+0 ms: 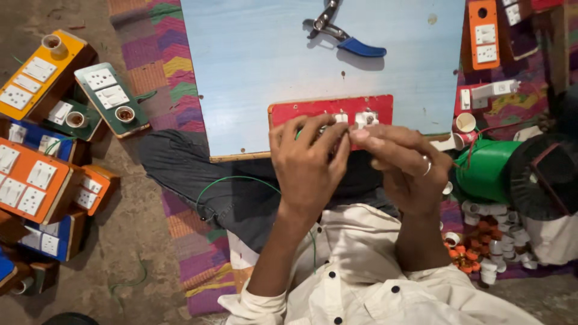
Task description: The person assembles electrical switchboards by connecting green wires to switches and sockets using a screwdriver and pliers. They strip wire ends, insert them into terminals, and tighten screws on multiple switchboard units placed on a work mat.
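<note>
Both hands meet over the near edge of the red switch board (pixel 313 109), which lies at the front of the pale blue table (pixel 253 60) across my lap. My left hand (pixel 308 162) has its fingers curled down onto the board's lower edge, gripping it and hiding whatever lies beneath the fingertips. My right hand (pixel 402 164), with a ring on one finger, is closed to a narrow pinch just under the white switches (pixel 355 118) set in the board; I cannot tell what small part, if any, sits between thumb and forefinger. A green wire (pixel 232 179) loops out from under my left hand across my dark trousers and down over my white shirt. Farther back on the table, well apart from my hands, lie pliers with blue handles (pixel 343 36). On the floor to my left sit finished boards in orange (pixel 30 180), yellow (pixel 36 75) and green (pixel 111 96), each fitted with white switches and sockets. To my right stand another orange board (pixel 484 33), a green bucket-like container (pixel 484 170) and a heap of small white and orange caps (pixel 487 241) on the striped woven mat (pixel 156 48).
</note>
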